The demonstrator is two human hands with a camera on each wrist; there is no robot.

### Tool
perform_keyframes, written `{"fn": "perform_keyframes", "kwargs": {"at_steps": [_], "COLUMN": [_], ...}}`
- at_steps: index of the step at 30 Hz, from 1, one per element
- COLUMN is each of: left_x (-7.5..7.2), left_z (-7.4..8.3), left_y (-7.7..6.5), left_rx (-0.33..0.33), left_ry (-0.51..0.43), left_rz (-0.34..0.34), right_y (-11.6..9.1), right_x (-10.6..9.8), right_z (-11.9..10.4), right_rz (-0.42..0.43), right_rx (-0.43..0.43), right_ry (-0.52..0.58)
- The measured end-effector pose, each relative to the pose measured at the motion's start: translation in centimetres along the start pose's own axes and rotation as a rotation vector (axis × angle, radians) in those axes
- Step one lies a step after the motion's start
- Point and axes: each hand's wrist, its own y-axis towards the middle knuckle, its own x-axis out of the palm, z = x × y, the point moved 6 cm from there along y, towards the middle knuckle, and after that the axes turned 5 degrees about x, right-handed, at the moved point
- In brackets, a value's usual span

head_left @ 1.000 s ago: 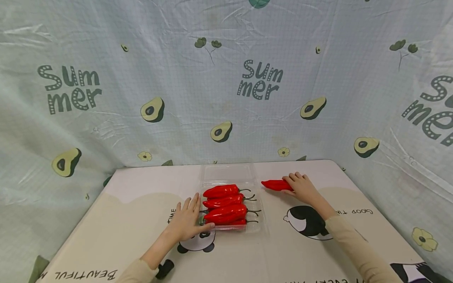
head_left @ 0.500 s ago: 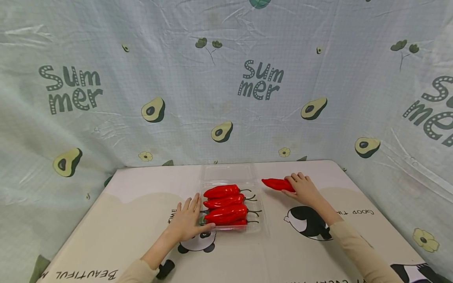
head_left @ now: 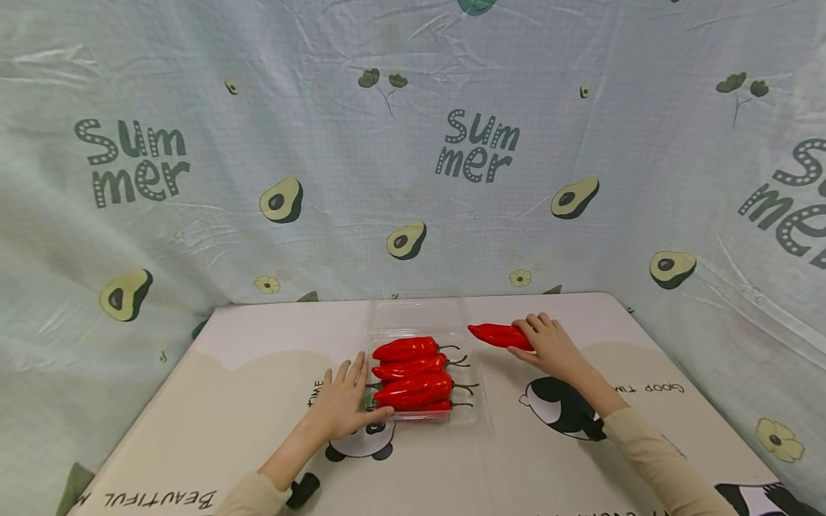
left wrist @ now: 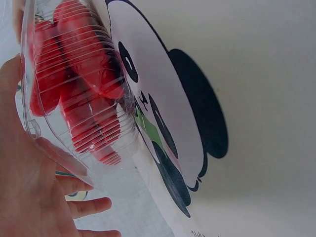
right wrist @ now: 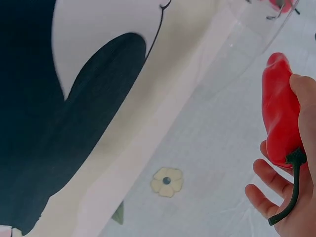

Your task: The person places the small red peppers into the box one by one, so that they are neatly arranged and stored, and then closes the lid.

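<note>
Several red peppers point(head_left: 413, 389) with dark green stems lie side by side in a clear plastic clamshell box point(head_left: 475, 373) in the head view. My left hand point(head_left: 340, 401), fingers spread, rests against the box's left side; the left wrist view shows the ribbed box wall point(left wrist: 89, 59) beside that palm. To the right of the box, my right hand point(head_left: 551, 349) grips another red pepper point(head_left: 493, 334), its tip pointing left toward the box. In the right wrist view the thumb lies along this pepper point(right wrist: 281, 108), and its curved green stem hangs toward the palm.
The box's clear lid point(head_left: 416, 313) lies folded back toward the far edge of the table. The table cover point(head_left: 213, 423) is cream with printed panda figures and lettering. A curtain point(head_left: 335, 143) printed with avocados and words rises right behind the table.
My right hand lifts the pepper slightly and carries it left toward the box. The left hand and the box stay in place.
</note>
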Motion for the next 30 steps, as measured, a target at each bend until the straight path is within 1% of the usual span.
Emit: {"fn": "perform_keyframes", "kwargs": {"at_steps": [8, 12, 21, 30], "left_x": [-0.1, -0.2, 0.0, 0.0], "left_z": [0.0, 0.0, 0.0, 0.0], "left_y": [0.0, -0.1, -0.1, -0.1], "left_rx": [0.0, 0.0, 0.005, -0.002], "left_ry": [-0.004, -0.011, 0.002, -0.002], "left_rz": [0.002, 0.001, 0.002, -0.009], "right_y": [0.5, 0.7, 0.8, 1.1], "right_x": [-0.4, -0.5, -0.7, -0.8], "right_z": [-1.8, -2.8, -4.9, -6.7], "right_rz": [0.029, 0.024, 0.056, 0.053], "right_rx": [-0.037, -0.056, -0.128, -0.181], "right_ry": [0.026, 0.027, 0.046, 0.05]}}
